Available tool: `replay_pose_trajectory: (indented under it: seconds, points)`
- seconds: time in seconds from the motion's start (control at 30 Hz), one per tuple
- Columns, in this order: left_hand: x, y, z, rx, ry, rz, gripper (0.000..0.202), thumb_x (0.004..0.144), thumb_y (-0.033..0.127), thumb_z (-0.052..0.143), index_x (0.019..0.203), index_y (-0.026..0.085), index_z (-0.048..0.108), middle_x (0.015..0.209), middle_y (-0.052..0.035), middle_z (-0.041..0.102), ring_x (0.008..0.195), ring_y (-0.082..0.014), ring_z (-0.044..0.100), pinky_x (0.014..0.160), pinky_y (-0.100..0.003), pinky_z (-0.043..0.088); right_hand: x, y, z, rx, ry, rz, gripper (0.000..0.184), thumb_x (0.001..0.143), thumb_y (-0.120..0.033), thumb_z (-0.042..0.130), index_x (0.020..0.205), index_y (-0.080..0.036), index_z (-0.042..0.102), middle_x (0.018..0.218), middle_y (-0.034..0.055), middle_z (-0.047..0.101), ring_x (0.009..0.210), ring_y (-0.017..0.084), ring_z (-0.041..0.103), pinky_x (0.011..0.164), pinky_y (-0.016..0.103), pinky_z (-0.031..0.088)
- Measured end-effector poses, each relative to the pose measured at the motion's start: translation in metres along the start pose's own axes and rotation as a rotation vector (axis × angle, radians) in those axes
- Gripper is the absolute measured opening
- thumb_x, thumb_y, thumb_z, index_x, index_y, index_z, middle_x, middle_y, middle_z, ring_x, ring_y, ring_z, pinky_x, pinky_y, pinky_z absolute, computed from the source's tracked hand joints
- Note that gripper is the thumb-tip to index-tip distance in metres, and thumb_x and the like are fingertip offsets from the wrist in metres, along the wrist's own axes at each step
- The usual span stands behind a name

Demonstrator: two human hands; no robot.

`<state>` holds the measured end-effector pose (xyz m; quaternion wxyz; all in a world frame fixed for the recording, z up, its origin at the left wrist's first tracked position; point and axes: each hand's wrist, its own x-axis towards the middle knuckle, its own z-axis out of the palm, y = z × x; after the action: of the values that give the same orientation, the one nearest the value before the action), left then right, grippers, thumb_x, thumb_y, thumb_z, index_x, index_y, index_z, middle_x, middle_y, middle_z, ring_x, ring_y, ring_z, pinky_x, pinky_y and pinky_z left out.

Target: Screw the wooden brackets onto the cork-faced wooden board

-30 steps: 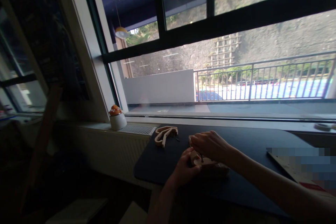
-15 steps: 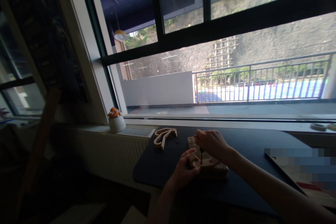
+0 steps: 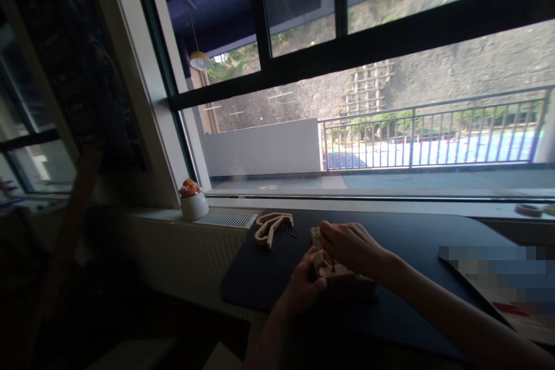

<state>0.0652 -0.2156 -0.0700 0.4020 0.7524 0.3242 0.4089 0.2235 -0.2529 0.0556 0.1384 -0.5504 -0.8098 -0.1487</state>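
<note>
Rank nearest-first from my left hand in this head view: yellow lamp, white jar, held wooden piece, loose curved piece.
1. Held wooden piece: touching your left hand.
2. Loose curved piece: tabletop, ahead-left.
3. White jar: left, beyond the tabletop.
4. Yellow lamp: outside the window, upper left.

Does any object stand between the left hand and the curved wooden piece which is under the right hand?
Nothing visible: the left hand rests directly against the curved wooden piece. Between the right hand and that piece stands a thin dark tool shaft.
</note>
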Motion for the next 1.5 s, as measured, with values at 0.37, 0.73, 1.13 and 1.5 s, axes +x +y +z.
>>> replay_pose_trajectory:
  seconds: [0.37, 0.73, 1.13, 1.5]
  points:
    - [-0.002, 0.004, -0.002, 0.038, -0.029, 0.003, 0.061, 0.068, 0.014, 0.059, 0.129, 0.016, 0.055, 0.147, -0.0090, 0.042, 0.140, -0.0290, 0.029, 0.115, -0.040, 0.024, 0.001, 0.005, 0.002, 0.010, 0.030, -0.006, 0.017, 0.093, -0.022, 0.041, 0.081, -0.019, 0.052, 0.064, 0.0023, 0.067, 0.054, 0.015, 0.061, 0.048, 0.029, 0.016]
    - [-0.002, 0.009, -0.006, -0.071, -0.038, 0.029, 0.046, 0.074, 0.023, 0.059, 0.120, 0.019, 0.062, 0.130, -0.0053, 0.059, 0.132, -0.0322, 0.040, 0.112, -0.044, 0.029, 0.002, 0.003, 0.003, 0.007, 0.027, -0.009, 0.017, 0.093, -0.022, 0.040, 0.081, -0.019, 0.052, 0.065, 0.0032, 0.068, 0.057, 0.015, 0.062, 0.049, 0.029, 0.016]
    - [-0.004, 0.006, -0.003, -0.084, -0.054, 0.067, 0.043, 0.069, 0.015, 0.064, 0.112, 0.017, 0.063, 0.125, -0.0086, 0.060, 0.121, -0.0289, 0.051, 0.105, -0.037, 0.037, 0.004, 0.011, -0.001, 0.038, -0.005, -0.045, 0.020, 0.095, -0.028, 0.040, 0.084, -0.019, 0.054, 0.066, 0.0032, 0.067, 0.056, 0.015, 0.060, 0.050, 0.028, 0.018]
    - [-0.005, -0.007, 0.018, -0.083, 0.099, 0.025, 0.049, 0.060, 0.017, 0.078, 0.106, 0.019, 0.061, 0.111, -0.0069, 0.058, 0.106, -0.0252, 0.054, 0.094, -0.034, 0.043, -0.001, 0.009, 0.003, 0.046, -0.006, -0.050, 0.021, 0.096, -0.032, 0.041, 0.086, -0.019, 0.054, 0.067, 0.0021, 0.068, 0.059, 0.015, 0.063, 0.050, 0.028, 0.019]
